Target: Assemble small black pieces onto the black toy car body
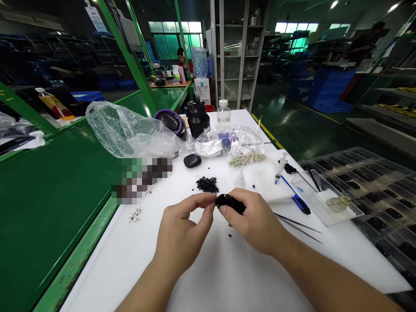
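Note:
My right hand point(256, 216) is wrapped around a small rounded black plastic part point(231, 203), held above the white table. At the left end of that part, my left hand point(182, 229) pinches with thumb and forefinger; whatever sits between those fingertips is too small to make out. Metal tweezers point(300, 226) stick out to the right from behind my right hand; I cannot tell whether it holds them. Just beyond my hands lies a pile of tiny black pieces point(208, 184). A single black piece point(230, 235) rests below them on the table.
Farther back are a black rounded case point(192, 160), a clear bag of small metallic pieces point(247, 159) and a black bottle point(198, 121). To the right are a syringe point(280, 169), a blue-handled tool point(301, 203) and a clear tray point(328, 216). Small pale pins point(135, 215) lie left.

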Demonstrator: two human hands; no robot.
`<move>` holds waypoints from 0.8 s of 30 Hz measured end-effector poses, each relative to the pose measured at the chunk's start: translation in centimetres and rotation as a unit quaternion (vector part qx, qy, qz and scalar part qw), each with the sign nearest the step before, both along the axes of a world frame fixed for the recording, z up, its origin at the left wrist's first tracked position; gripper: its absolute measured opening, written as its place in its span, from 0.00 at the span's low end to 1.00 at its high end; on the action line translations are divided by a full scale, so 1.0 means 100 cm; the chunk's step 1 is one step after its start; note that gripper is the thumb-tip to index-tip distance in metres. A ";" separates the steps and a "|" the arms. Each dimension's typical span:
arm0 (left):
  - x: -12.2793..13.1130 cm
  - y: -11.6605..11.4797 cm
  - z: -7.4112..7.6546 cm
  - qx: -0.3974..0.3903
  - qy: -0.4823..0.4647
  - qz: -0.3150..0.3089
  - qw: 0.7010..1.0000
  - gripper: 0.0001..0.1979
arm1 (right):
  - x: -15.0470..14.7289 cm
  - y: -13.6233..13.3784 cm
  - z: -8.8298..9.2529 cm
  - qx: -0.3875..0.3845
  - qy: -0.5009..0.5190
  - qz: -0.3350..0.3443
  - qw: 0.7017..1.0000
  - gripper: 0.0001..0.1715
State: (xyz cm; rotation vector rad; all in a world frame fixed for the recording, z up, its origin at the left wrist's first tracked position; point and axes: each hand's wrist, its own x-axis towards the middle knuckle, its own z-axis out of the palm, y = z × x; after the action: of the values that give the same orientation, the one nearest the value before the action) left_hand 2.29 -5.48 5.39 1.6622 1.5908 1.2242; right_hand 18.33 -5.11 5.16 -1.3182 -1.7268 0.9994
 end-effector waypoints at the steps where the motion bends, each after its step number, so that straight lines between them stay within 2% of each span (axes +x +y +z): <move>1: -0.002 0.002 0.000 -0.006 -0.009 -0.008 1.000 0.07 | 0.001 0.000 0.000 -0.017 0.016 0.008 1.000 0.10; 6: -0.011 0.010 0.001 -0.092 -0.088 -0.049 0.991 0.10 | 0.001 -0.003 0.002 -0.093 0.087 0.006 0.992 0.07; 12: -0.008 0.011 0.003 -0.146 -0.207 -0.036 0.967 0.10 | 0.001 -0.003 0.004 -0.092 0.100 -0.015 0.991 0.07; 17: -0.008 0.014 0.001 -0.156 -0.229 -0.055 0.959 0.11 | 0.000 -0.003 0.003 -0.095 0.102 -0.021 0.990 0.07; 24: -0.010 0.014 0.000 -0.161 -0.233 -0.049 0.958 0.12 | 0.001 -0.004 0.002 -0.098 0.106 -0.015 0.989 0.07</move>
State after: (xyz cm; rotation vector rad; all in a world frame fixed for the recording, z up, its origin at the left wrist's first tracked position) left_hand 1.27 -4.11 5.37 1.1310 1.3116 1.1292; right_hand 18.45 -5.54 5.36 -1.3030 -1.4746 1.2689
